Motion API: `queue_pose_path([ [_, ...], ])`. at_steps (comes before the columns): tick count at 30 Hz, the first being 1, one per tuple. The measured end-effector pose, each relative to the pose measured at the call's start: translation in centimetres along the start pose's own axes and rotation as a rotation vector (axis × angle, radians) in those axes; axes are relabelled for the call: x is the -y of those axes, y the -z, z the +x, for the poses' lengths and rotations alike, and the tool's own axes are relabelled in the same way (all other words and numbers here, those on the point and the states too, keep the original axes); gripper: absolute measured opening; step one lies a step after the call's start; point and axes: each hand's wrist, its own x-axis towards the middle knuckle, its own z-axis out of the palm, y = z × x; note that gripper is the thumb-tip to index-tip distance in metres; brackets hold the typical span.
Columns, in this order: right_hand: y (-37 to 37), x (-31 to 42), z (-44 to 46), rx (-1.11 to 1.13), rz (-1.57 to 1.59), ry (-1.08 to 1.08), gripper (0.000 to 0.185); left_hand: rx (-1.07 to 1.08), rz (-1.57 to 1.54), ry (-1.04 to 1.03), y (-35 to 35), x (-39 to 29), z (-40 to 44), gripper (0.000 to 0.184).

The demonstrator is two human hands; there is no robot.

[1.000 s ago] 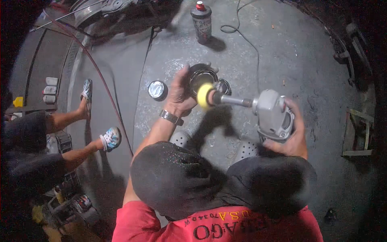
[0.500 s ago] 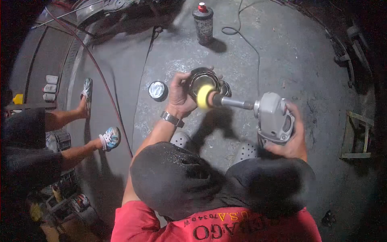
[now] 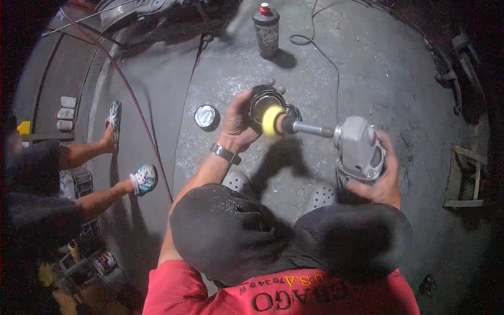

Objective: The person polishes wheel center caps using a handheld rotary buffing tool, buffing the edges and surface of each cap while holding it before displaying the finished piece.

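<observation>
My left hand grips a dark, glossy round piece with a hollow, shiny inside, raised above the floor. My right hand is wrapped around the body of a grey power polisher. A metal shaft runs left from the polisher to a yellow foam pad, which sits at the lower right of the round piece's opening. A smaller dark ring shows just right of the piece; whether it is joined to it I cannot tell. On the floor left of my left hand is a small round tin with a silvery top.
A dark bottle with a red cap stands ahead, near a thin cable. A reddish hose crosses the left side. Beyond it are another person's legs and patterned clogs. A metal frame lies at right.
The polisher and its foam pad have shifted slightly right. My left hand still holds the round piece, now turned a little. The person at left has barely moved.
</observation>
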Motion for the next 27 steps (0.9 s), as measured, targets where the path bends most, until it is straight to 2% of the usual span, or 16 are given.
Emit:
queue_pose_path([
  [7,0.4,0.7,0.1,0.14,-0.126,-0.031,0.115,0.019,0.009,0.107,-0.3,-0.1,-0.2,0.059],
  [10,0.5,0.2,0.5,0.043,-0.064,0.054,0.111,-0.037,0.021,0.099,-0.4,-0.2,-0.3,0.059],
  [11,0.2,0.6,0.3,0.001,-0.013,0.016,0.108,-0.044,-0.003,0.098,0.1,-0.1,-0.4,0.058],
  [13,0.1,0.9,0.0,0.032,-0.074,0.019,0.109,-0.058,-0.05,0.115,0.4,-0.2,-0.4,0.055],
  [17,0.6,0.9,-0.1,0.129,-0.211,0.075,0.112,0.056,-0.058,0.165,0.1,-0.5,-0.6,0.053],
  [20,0.1,0.8,0.2,0.007,0.022,0.005,0.112,-0.086,-0.029,0.112,0.7,-0.2,-0.3,0.052],
  [24,0.3,1.3,0.0,0.065,-0.144,0.002,0.113,-0.113,-0.049,0.092,1.0,0.0,0.0,0.07],
  [27,0.3,0.8,-0.3,0.095,-0.24,0.063,0.114,-0.061,-0.067,0.092,1.0,0.1,0.0,0.073],
])
